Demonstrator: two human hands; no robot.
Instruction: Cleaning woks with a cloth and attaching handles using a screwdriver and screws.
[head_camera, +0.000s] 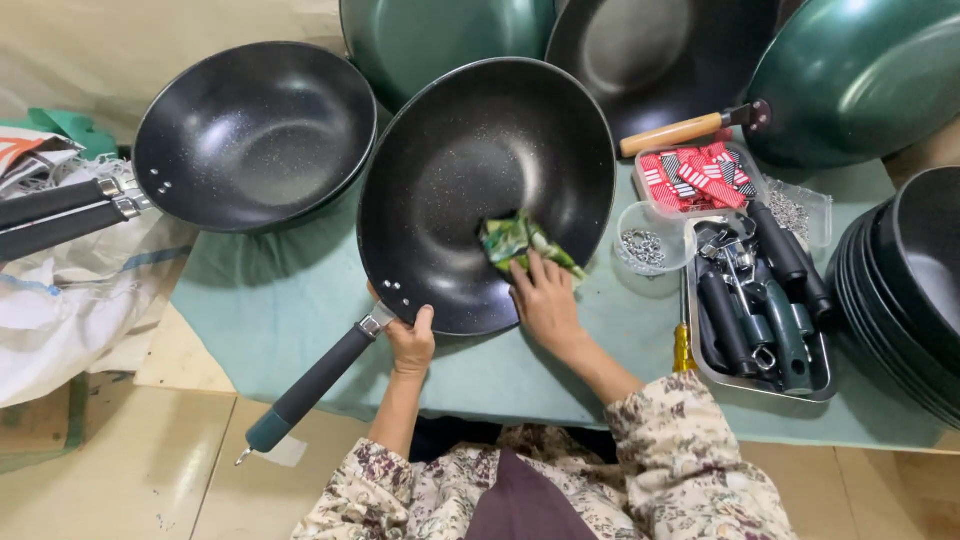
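The left hand (410, 343) grips the near rim of a black wok (487, 190) just beside the riveted bracket where its dark handle (318, 385) joins, thumb curled over the edge, steadying the pan on the green-covered bench (280, 300). The right hand (545, 300) lies flat inside the bowl, fingers pressing a crumpled green cloth (525, 243) against the inner wall close to the near rim. The wok sits directly ahead of both hands, tilted slightly toward the person, with the handle running back past the left wrist and off the bench edge. It looks like a stiff metal pan with some weight, so it is probably best taken by the rim close to the handle joint or by the handle itself; the speckled coating looks smooth and could slide under bare fingers. The cloth is soft and limp and will take whatever shape the palm gives it. Beyond the left hand stands a second black wok (255, 135) with its own handle pointing away to the left. Past the right hand are a metal tray of dark handles (760, 300), a small clear cup of metal bits (645, 245), a tray of red packets (695, 180), and a stack of dark pans (910, 290) at the far right.
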